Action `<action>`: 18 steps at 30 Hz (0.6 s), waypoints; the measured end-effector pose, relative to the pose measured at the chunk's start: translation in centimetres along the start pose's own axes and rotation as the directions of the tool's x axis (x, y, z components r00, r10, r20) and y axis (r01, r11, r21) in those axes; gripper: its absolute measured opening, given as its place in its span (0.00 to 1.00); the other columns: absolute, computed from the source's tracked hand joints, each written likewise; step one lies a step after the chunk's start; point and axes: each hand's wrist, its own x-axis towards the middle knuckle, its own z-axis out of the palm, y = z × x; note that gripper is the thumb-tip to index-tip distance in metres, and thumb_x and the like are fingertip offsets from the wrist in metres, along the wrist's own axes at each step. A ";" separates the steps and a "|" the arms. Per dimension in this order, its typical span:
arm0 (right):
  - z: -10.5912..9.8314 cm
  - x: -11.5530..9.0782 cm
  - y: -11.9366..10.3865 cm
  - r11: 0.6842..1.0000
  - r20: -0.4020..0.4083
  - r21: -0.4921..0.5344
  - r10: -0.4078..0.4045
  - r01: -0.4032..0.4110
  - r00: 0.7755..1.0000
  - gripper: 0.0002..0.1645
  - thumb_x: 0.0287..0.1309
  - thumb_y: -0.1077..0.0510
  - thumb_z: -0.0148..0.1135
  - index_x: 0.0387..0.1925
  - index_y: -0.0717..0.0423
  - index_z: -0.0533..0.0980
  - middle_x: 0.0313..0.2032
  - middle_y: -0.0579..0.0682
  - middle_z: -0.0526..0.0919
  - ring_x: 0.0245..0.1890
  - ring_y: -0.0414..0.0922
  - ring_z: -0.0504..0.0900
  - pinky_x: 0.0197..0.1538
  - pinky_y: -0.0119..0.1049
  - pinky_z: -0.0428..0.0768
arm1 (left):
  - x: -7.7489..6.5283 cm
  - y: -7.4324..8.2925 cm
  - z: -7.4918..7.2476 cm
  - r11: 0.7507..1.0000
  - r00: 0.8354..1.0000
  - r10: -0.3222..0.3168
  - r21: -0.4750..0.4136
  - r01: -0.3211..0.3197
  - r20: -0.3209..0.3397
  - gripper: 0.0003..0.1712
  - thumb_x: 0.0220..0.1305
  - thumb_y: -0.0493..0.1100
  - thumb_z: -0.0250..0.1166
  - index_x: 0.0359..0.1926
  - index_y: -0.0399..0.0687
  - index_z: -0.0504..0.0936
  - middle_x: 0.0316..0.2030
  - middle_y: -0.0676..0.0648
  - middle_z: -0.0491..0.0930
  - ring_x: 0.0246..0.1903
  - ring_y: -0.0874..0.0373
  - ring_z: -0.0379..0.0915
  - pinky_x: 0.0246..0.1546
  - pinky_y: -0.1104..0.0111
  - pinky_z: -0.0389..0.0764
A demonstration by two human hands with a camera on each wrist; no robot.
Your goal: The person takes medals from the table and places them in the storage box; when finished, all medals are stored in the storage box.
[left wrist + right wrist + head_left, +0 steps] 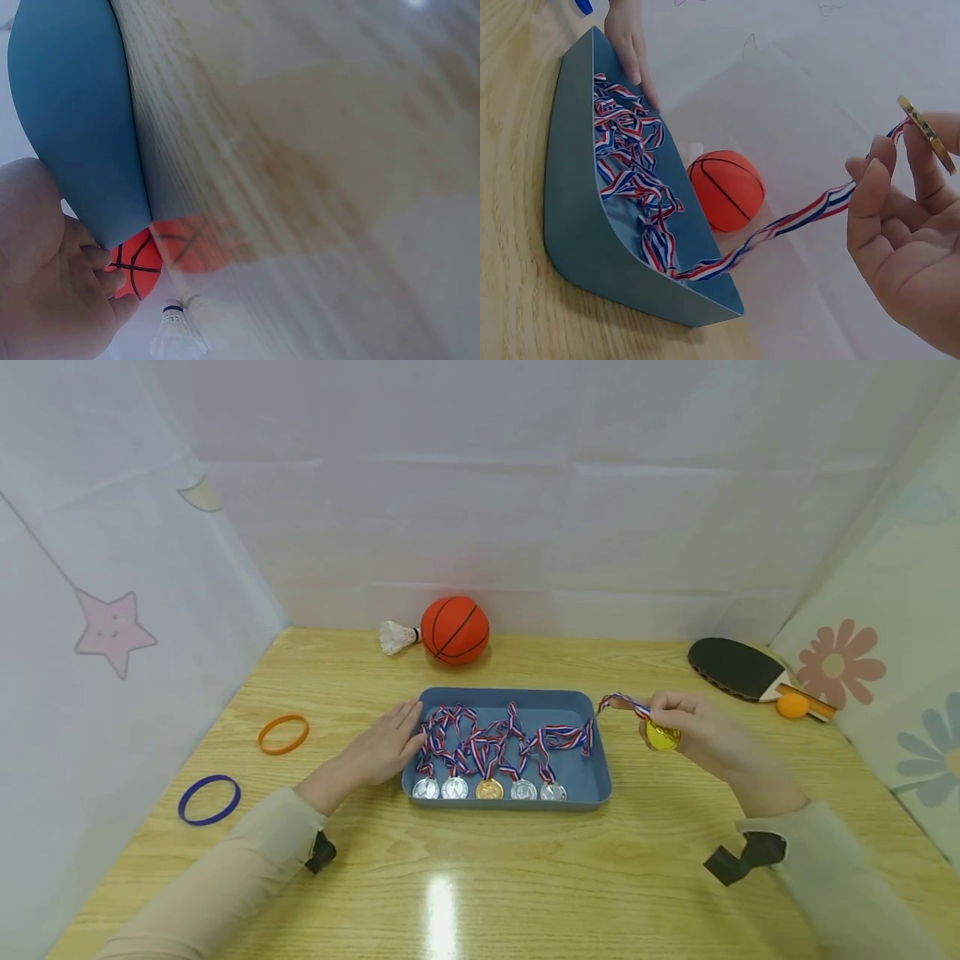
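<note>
A blue tray (pixel 517 804) sits in the middle of the table, holding several medals with tangled red, white and blue ribbons (pixel 480 747). Along its near side lie silver medals (pixel 454 788) and one gold medal (pixel 490 789). My left hand (pixel 384 745) rests against the tray's left side, fingers straight. Off the tray's right side, my right hand (pixel 693 731) pinches a gold medal (pixel 663 737) near the top of its ribbon. That ribbon (pixel 780 229) stretches over the rim back into the tray.
Behind the tray are a red ball with black lines (pixel 455 630) and a shuttlecock (pixel 397 637). An orange wristband (pixel 283 735) and a blue wristband (pixel 209 800) lie at left. A black table tennis paddle (pixel 735 668) and an orange ball (pixel 792 705) lie at back right.
</note>
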 end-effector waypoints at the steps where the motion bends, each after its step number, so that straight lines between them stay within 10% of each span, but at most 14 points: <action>1: 0.0 0.2 0.3 1.000 -0.014 0.000 0.022 -0.022 1.000 0.17 0.68 0.68 0.37 0.29 0.54 0.72 0.40 0.49 0.73 0.32 0.45 0.72 0.35 0.38 0.71 | 0.0 0.0 0.0 1.000 1.000 0.000 0.000 0.000 0.000 0.34 0.73 0.50 0.40 0.69 0.29 0.46 0.68 0.32 0.45 0.66 0.38 0.39 0.64 0.49 0.48; 7: -0.2 1.2 1.9 0.994 -0.077 -0.002 0.111 -0.111 0.991 0.15 0.69 0.64 0.41 0.29 0.56 0.72 0.57 0.55 0.68 0.38 0.49 0.72 0.41 0.42 0.71 | 0.0 0.1 0.0 1.000 1.000 0.002 -0.003 -0.002 -0.002 0.34 0.73 0.50 0.40 0.68 0.29 0.46 0.68 0.32 0.45 0.66 0.38 0.39 0.64 0.49 0.48; 18: 0.1 2.6 5.5 0.961 -0.251 -0.070 0.243 -0.268 0.937 0.13 0.66 0.56 0.51 0.29 0.56 0.77 0.29 0.50 0.73 0.30 0.43 0.72 0.34 0.35 0.73 | 0.1 0.1 -0.1 1.000 1.000 0.005 0.007 -0.005 0.003 0.35 0.73 0.50 0.40 0.69 0.29 0.45 0.68 0.32 0.44 0.66 0.38 0.39 0.64 0.49 0.47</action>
